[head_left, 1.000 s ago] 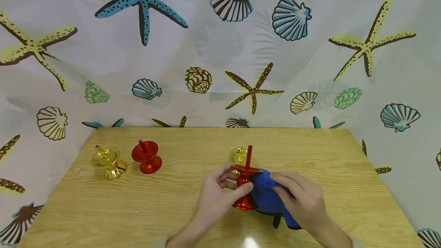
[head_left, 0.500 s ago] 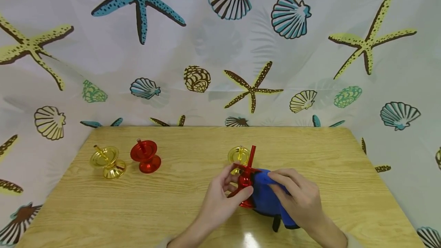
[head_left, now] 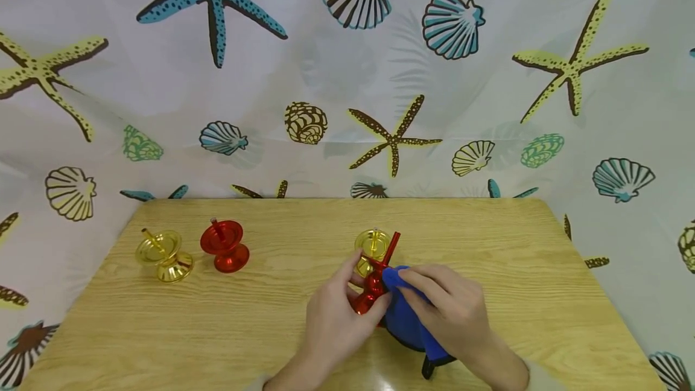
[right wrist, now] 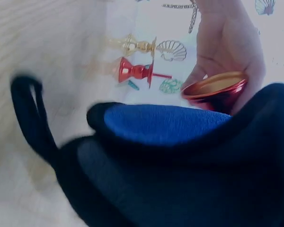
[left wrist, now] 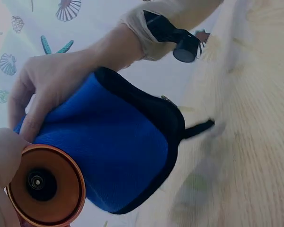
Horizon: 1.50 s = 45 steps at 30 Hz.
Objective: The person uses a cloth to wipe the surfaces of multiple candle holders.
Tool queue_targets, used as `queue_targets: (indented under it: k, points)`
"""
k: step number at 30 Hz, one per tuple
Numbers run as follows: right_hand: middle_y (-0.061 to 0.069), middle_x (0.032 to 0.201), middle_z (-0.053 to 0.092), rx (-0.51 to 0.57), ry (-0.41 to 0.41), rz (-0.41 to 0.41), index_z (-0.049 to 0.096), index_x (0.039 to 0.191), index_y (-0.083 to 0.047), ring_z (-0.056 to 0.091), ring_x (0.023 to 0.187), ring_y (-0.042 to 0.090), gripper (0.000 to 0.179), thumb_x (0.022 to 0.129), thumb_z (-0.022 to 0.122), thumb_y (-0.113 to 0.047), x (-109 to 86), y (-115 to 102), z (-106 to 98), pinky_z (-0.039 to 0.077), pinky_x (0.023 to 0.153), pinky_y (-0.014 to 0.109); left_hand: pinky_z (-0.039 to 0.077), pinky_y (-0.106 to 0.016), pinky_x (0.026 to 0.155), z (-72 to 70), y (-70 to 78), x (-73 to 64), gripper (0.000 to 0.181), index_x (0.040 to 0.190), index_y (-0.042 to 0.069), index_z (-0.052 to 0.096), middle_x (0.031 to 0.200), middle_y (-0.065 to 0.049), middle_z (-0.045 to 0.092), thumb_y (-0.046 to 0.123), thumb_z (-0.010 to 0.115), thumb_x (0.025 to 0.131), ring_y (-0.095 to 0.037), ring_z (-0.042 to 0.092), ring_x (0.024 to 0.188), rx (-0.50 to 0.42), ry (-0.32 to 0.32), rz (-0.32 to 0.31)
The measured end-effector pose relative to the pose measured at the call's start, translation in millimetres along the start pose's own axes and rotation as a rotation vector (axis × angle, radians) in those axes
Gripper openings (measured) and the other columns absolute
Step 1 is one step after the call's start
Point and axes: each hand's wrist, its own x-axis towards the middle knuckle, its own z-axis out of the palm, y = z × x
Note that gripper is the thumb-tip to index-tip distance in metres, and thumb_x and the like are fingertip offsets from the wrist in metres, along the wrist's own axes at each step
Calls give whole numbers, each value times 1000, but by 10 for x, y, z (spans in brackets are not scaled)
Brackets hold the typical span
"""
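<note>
My left hand (head_left: 336, 312) grips a shiny red candlestick (head_left: 373, 285) by its waist, above the table. Its thin spike leans to the right, and the hollow underside of its base (left wrist: 68, 189) faces the left wrist camera. A blue cloth (head_left: 404, 321) with black edging and a black hanging loop is pinched in my right hand (head_left: 456, 306). The cloth's upper edge lies against the candlestick just under its dish. In the right wrist view the blue cloth (right wrist: 165, 125) covers much of the scene, and the red base (right wrist: 217, 92) shows beyond it.
Just behind the hands stands a gold candlestick (head_left: 373, 240), partly hidden. Another gold candlestick (head_left: 175, 267) and a red candlestick (head_left: 231, 257) stand at the table's left. The wooden table (head_left: 521, 258) ends at a shell-and-starfish curtain (head_left: 260, 89).
The candlestick has tilted further, its spike swinging right. Both hands have shifted slightly left, and the cloth's upper edge has come across the front of the candlestick beneath its dish.
</note>
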Motion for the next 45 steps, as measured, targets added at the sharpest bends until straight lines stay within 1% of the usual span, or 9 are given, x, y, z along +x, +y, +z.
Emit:
queue_targets:
  k: [4,7,17,22,28,33,39,43,45]
  points:
    - [8,90,78,-39,-72,6,81,100,-3,76,74,19,34,108,58,-26,83,-74,2,63,64,29,48,-21,57,12,4,-14,74,146,5,61,96,0,76,27,88,80,-2,67,68,151,27,132]
    - [7,90,78,-72,-105,-10,81,101,-4,75,75,17,35,108,56,-27,126,-103,4,63,64,29,50,-22,59,23,4,-20,74,145,5,62,96,0,77,25,88,78,-6,70,70,213,38,178]
    - [8,91,77,-74,-110,-15,79,100,-4,75,75,18,34,109,55,-27,77,-91,-50,63,64,30,46,-18,57,-13,3,-10,73,145,8,63,94,1,77,22,89,79,0,66,66,90,2,126]
    - [11,91,77,-65,-37,-62,79,99,-2,74,73,20,29,108,60,-22,11,-53,-49,62,62,32,46,-18,58,-52,21,-24,73,146,9,62,97,1,75,24,89,80,4,62,67,3,-37,42]
    - [14,89,76,-45,45,-110,78,95,1,73,70,22,27,107,63,-18,-84,31,-45,60,59,31,51,-19,60,-122,63,-23,70,141,6,64,96,-1,74,25,91,79,0,66,71,-114,-40,-6]
    - [14,86,75,-30,62,-100,76,91,2,73,68,22,29,106,64,-19,-149,99,-29,60,58,29,51,-19,62,-173,95,-34,69,137,6,65,94,-2,74,29,92,79,-3,67,73,-155,-14,4]
    - [11,86,74,-26,49,-56,78,92,0,72,67,20,29,106,64,-22,-168,100,-34,60,58,28,51,-19,62,-160,116,-39,69,138,6,64,95,-2,74,30,92,79,-4,68,73,-132,-20,16]
    - [10,86,74,-15,44,-38,79,95,-1,71,66,19,27,106,65,-22,-120,47,-45,59,57,28,50,-17,61,-107,109,-51,68,137,5,63,96,-2,75,29,92,79,-5,70,71,-39,30,89]
    - [10,86,74,-17,44,-42,80,95,-2,71,65,19,27,105,65,-21,-74,6,-47,59,56,28,50,-17,60,-72,93,-54,68,135,4,64,95,-3,76,28,92,78,-6,71,69,33,76,160]
